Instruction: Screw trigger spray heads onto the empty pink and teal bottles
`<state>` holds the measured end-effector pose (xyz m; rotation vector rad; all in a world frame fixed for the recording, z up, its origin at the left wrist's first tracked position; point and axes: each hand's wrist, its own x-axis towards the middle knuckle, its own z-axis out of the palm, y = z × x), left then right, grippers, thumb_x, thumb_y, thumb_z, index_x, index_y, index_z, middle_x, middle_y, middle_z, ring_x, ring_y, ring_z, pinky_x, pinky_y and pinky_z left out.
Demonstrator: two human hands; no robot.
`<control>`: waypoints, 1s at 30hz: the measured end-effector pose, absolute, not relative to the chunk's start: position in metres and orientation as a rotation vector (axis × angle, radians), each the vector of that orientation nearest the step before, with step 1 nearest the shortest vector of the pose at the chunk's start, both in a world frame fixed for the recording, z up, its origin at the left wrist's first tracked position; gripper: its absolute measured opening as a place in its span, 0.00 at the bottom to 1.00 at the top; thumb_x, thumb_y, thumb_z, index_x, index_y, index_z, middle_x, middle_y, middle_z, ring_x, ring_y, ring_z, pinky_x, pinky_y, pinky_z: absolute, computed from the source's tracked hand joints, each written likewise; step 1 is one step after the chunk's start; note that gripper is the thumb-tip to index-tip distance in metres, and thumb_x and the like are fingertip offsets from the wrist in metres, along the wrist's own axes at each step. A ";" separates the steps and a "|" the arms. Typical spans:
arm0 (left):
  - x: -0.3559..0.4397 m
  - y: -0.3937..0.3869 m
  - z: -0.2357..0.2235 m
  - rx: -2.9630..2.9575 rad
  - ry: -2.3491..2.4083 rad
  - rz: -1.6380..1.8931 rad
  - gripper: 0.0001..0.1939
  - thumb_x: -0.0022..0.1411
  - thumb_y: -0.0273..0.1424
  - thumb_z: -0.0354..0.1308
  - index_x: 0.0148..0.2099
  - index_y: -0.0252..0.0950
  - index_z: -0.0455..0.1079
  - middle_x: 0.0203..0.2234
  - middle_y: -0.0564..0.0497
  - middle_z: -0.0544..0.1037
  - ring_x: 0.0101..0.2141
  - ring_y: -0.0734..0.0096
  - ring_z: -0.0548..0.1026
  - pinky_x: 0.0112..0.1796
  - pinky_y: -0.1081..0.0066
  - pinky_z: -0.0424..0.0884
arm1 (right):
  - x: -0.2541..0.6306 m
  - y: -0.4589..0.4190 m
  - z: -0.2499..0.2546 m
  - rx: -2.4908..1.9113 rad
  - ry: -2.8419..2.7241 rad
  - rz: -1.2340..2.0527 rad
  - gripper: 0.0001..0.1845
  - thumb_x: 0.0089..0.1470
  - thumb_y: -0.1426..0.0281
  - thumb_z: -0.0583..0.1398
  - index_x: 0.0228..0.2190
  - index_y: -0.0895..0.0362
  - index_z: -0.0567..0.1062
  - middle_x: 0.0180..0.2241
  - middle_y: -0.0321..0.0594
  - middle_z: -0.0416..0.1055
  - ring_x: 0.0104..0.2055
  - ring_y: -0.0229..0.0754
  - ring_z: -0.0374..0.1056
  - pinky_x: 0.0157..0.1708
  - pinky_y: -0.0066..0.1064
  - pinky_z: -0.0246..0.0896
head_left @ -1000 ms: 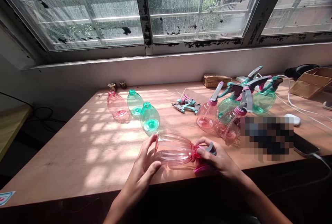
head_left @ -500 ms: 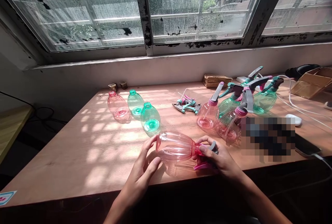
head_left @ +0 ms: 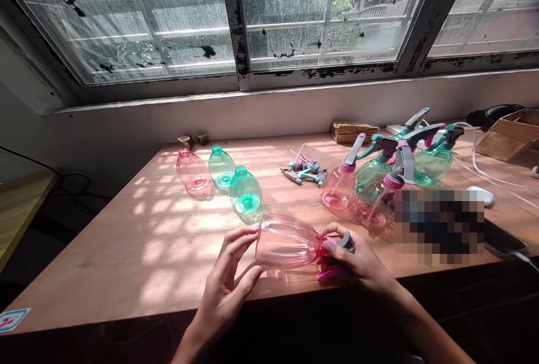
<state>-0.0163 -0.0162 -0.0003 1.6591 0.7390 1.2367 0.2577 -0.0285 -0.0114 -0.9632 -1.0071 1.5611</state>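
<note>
A clear pink spray bottle [head_left: 288,243] lies on its side in the air over the table's front edge, base to the left. At its base, the fingertips and thumb of my left hand [head_left: 231,271] touch the rim from above and below, curved around it. My right hand [head_left: 356,254] is closed on the pink and grey spray head [head_left: 332,271] at the bottle's neck; its fingers partly cover the head. Beyond my hands stand a capless pink bottle [head_left: 193,173] and two capless green bottles, the nearer green bottle [head_left: 245,192] close to the held one.
Loose spray heads [head_left: 304,172] lie mid-table. To the right stand several bottles with heads fitted, including a pink bottle [head_left: 339,189]. A phone [head_left: 505,239], white cables and a cardboard box [head_left: 503,136] are farther right. The window wall [head_left: 273,114] bounds the back.
The bottle's base has tipped slightly toward me, and my left hand's fingers have shifted around its rim. My right hand stays on the spray head. The view has moved a little.
</note>
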 end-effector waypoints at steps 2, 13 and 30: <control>-0.015 -0.016 -0.002 1.622 0.707 1.318 0.18 0.68 0.32 0.59 0.59 0.47 0.70 0.54 0.47 0.66 0.61 0.54 0.65 0.63 0.58 0.64 | 0.259 -0.028 -0.013 -0.961 -1.018 1.582 0.18 0.51 0.59 0.71 0.36 0.56 0.71 0.25 0.34 0.78 0.28 0.40 0.75 0.27 0.30 0.75; -0.021 -0.032 0.001 1.692 0.749 1.216 0.28 0.64 0.30 0.64 0.64 0.48 0.66 0.69 0.47 0.60 0.69 0.47 0.52 0.65 0.53 0.60 | 0.256 -0.042 -0.008 -0.975 -0.978 1.774 0.20 0.56 0.53 0.66 0.34 0.57 0.70 0.22 0.38 0.79 0.19 0.38 0.74 0.16 0.22 0.65; -0.030 -0.040 0.021 1.630 0.930 0.996 0.34 0.66 0.41 0.60 0.71 0.53 0.53 0.70 0.47 0.57 0.68 0.41 0.56 0.64 0.45 0.56 | 0.231 -0.074 -0.002 -1.060 -1.262 1.232 0.16 0.50 0.59 0.70 0.35 0.55 0.76 0.21 0.34 0.73 0.21 0.39 0.67 0.24 0.30 0.67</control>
